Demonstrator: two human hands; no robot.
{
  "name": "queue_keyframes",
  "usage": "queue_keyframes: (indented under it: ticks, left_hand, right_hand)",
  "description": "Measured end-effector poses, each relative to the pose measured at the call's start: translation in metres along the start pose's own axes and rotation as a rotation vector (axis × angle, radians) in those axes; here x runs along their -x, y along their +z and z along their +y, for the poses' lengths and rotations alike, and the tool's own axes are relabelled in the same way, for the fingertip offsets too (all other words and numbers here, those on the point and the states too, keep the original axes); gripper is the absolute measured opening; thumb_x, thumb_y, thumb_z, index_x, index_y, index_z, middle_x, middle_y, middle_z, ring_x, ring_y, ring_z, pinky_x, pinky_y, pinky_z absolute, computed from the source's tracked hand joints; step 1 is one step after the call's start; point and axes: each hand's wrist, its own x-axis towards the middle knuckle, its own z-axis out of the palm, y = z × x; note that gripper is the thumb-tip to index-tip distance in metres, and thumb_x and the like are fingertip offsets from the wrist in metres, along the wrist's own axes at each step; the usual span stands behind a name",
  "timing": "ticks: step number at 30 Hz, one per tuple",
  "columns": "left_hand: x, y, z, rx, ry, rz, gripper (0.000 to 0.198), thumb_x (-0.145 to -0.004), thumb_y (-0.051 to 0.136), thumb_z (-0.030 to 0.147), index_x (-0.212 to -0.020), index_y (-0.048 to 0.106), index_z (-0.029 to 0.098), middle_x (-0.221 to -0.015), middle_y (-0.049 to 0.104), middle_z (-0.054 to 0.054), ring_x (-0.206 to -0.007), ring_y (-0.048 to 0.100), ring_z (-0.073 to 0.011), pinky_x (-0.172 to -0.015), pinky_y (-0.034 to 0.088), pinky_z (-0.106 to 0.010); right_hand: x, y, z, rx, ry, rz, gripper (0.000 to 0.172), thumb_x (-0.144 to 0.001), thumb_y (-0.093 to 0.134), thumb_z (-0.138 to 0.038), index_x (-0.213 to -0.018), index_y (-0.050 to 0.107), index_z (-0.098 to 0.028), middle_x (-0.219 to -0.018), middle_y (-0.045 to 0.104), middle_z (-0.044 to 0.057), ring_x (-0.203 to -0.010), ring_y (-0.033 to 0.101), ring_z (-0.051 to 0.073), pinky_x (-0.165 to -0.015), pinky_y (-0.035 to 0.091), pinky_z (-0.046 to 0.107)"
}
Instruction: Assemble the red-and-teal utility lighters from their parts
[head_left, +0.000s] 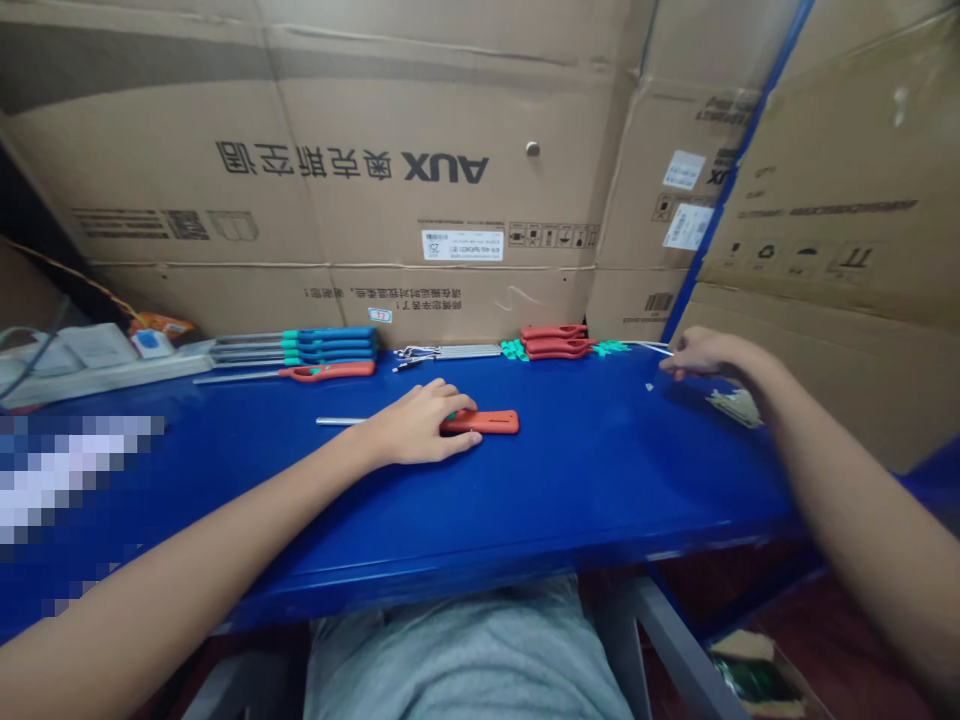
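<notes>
A long-necked lighter (491, 422) with an orange-red handle and a metal tube lies on the blue table. My left hand (424, 422) lies over its middle, fingers and thumb around the handle, hiding part of it. Far to the right, my right hand (697, 355) is closed in a pinch. A thin white stick-like piece (661, 349) reaches its fingertips; what kind it is I cannot make out. Just below that hand is a small pile of pale parts (735, 406), and a tiny clear bit (649, 387) lies to its left.
Along the back are stacked blue lighters (334, 345), one orange lighter (330, 371), metal tubes (469, 351), red handles (555, 342) and green pieces (514, 350). A white power strip (180, 362) with plugs sits at left. Cardboard (352, 210) walls the table's back and right.
</notes>
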Motion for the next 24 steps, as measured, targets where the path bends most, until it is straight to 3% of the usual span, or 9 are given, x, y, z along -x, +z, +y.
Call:
queue_keyframes:
  ticks: [2,5,9,13,17,24]
  left_hand:
    - [-0.001,0.001,0.002,0.021,0.001,0.002,0.035,-0.089,0.049,0.046,-0.103,0.061,0.017,-0.099,0.061,-0.009,-0.097,0.054,-0.0255,-0.085,0.043,-0.037]
    - [-0.001,0.000,0.000,0.046,-0.021,0.000,0.028,-0.085,0.052,0.044,-0.091,0.057,0.017,-0.094,0.059,-0.008,-0.091,0.055,-0.0239,-0.080,0.044,-0.036]
    - [0.002,-0.002,-0.003,0.083,-0.067,-0.013,0.024,-0.079,0.056,0.041,-0.089,0.051,0.019,-0.091,0.058,-0.006,-0.084,0.055,-0.0225,-0.075,0.044,-0.034]
    - [0.003,-0.001,-0.004,0.095,-0.034,-0.009,0.029,-0.079,0.057,0.038,-0.100,0.052,0.019,-0.096,0.060,-0.007,-0.088,0.057,-0.0234,-0.076,0.044,-0.034]
    - [0.001,0.004,-0.003,0.073,0.032,0.017,0.033,-0.088,0.052,0.047,-0.103,0.057,0.018,-0.098,0.060,-0.008,-0.092,0.056,-0.0245,-0.080,0.044,-0.036]
    - [0.000,0.007,-0.003,0.033,0.122,0.041,0.035,-0.095,0.042,0.047,-0.093,0.059,0.017,-0.086,0.055,-0.006,-0.082,0.054,-0.0204,-0.074,0.042,-0.031]
  right_hand:
    - [0.007,-0.009,-0.018,-0.060,-0.008,-0.098,0.022,-0.077,0.065,-0.015,-0.056,0.061,-0.011,-0.052,0.058,0.005,-0.041,0.045,0.007,-0.044,0.035,0.023]
    - [0.016,-0.010,-0.058,-0.148,-0.205,-0.171,0.007,-0.073,0.066,-0.014,-0.066,0.065,-0.013,-0.057,0.059,0.003,-0.047,0.049,0.009,-0.046,0.035,0.022]
    - [0.024,0.012,-0.120,-0.192,-0.569,-0.269,0.010,-0.062,0.068,-0.008,-0.067,0.065,-0.016,-0.070,0.067,0.003,-0.063,0.059,0.015,-0.056,0.043,0.024]
    - [0.035,0.036,-0.164,-0.285,-0.805,-0.346,0.010,-0.064,0.065,-0.011,-0.073,0.066,-0.016,-0.074,0.069,0.004,-0.068,0.060,0.016,-0.061,0.045,0.025]
    - [0.044,0.054,-0.179,-0.420,-0.891,-0.358,0.010,-0.069,0.058,-0.012,-0.075,0.065,-0.014,-0.070,0.066,0.001,-0.062,0.055,0.011,-0.057,0.042,0.022]
    - [0.040,0.067,-0.167,-0.508,-0.923,-0.292,0.013,-0.069,0.058,-0.009,-0.079,0.065,-0.013,-0.077,0.068,0.003,-0.067,0.057,0.011,-0.064,0.044,0.022]
